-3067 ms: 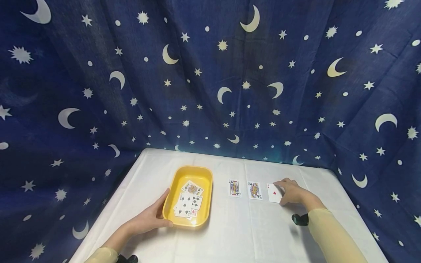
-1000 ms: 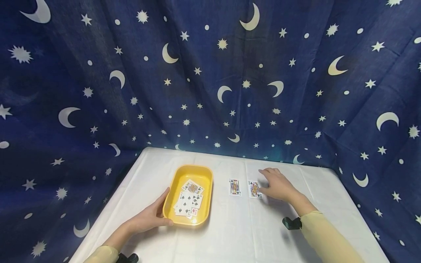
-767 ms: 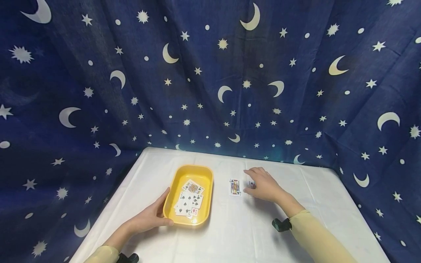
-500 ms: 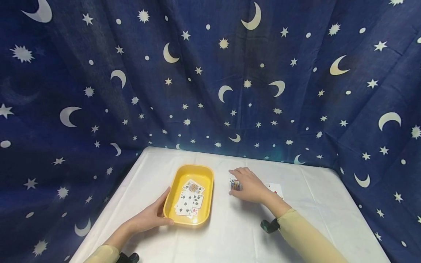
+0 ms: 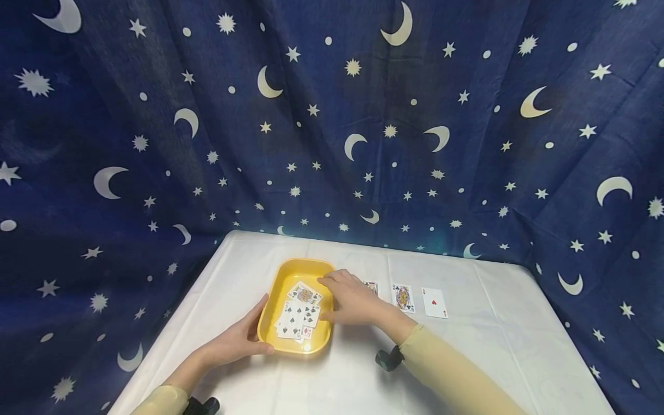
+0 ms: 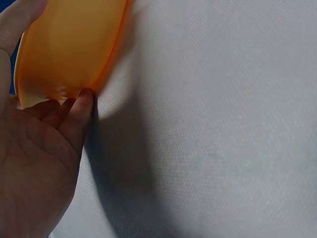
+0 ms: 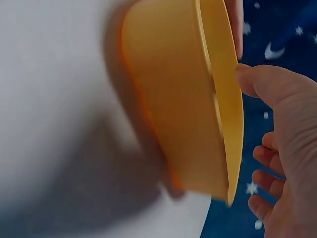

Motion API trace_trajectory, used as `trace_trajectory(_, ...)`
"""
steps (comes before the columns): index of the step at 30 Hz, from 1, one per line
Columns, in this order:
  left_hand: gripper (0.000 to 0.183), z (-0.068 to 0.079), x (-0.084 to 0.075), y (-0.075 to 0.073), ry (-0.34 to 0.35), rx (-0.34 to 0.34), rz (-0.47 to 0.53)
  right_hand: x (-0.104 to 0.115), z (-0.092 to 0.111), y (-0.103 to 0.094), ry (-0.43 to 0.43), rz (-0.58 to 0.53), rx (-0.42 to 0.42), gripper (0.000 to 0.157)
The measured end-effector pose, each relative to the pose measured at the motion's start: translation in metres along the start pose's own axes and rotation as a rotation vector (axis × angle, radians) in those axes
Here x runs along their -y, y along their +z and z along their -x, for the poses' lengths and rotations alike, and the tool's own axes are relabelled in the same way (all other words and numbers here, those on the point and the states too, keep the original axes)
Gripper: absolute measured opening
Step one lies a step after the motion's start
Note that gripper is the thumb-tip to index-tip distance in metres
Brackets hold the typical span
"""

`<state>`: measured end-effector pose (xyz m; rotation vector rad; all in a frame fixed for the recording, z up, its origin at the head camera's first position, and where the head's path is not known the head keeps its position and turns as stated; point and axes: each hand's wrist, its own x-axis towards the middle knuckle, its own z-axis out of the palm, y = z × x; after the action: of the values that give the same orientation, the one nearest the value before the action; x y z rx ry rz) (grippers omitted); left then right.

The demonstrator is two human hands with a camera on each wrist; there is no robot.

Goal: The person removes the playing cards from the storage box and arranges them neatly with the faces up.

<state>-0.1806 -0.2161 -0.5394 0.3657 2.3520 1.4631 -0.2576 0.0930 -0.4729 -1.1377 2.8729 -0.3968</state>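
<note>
My left hand (image 5: 236, 343) grips the near left corner of a yellow plastic tray (image 5: 332, 274), thumb at its near side and fingers along its left side. Several playing cards (image 5: 293, 318) lie face up in the tray, a spade number card on top and a face card (image 5: 304, 293) behind it. My right hand (image 5: 358, 301) hovers over the tray's right rim, thumb and fingers spread, nothing between them. In the right wrist view its thumb overlaps the tray's rim (image 7: 210, 74). To the right, an ace of hearts (image 5: 434, 302) lies face up on the table.
Left of the ace lie a face card of clubs (image 5: 403, 298) and another face card (image 5: 371, 286), partly hidden by my right hand; the three form a row. A white cloth covers the table (image 5: 482, 346). Behind hangs a blue curtain (image 5: 321, 132) with moons and stars.
My right hand has let go of the ace of hearts, leaving it on the table, and has moved left past the face cards to the tray. My left hand has stayed on the tray.
</note>
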Motion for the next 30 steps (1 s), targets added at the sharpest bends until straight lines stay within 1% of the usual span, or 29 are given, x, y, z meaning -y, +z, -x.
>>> trace_trajectory(5, 0.112, 0.0, 0.0, 0.0, 0.001, 0.002, 0.002, 0.021, -0.011, 0.008, -0.056, 0.021, 0.051, 0.083)
trace_trajectory(11, 0.11, 0.001, -0.002, 0.0, 0.006, 0.005, 0.003, 0.033, -0.021, 0.018, -0.084, 0.062, 0.112, 0.085)
trace_trajectory(16, 0.11, 0.001, -0.001, -0.001, 0.024, 0.021, 0.013, 0.039, -0.028, 0.023, -0.077, 0.089, 0.159, 0.086)
trace_trajectory(20, 0.109, 0.001, -0.001, -0.002, 0.031, 0.025, 0.015, 0.043, -0.035, 0.029, -0.065, 0.108, 0.196, 0.074)
trace_trajectory(23, 0.109, 0.001, -0.001, -0.003, 0.036, 0.03, 0.022, 0.045, -0.04, 0.036, -0.049, 0.141, 0.216, 0.07)
trace_trajectory(27, 0.11, 0.001, -0.001, -0.003, 0.032, 0.036, 0.018, 0.047, -0.044, 0.043, -0.018, 0.178, 0.225, 0.075)
trace_trajectory(30, 0.11, 0.001, -0.001, -0.002, 0.017, 0.031, 0.005, 0.048, -0.046, 0.045, 0.004, 0.182, 0.228, 0.077)
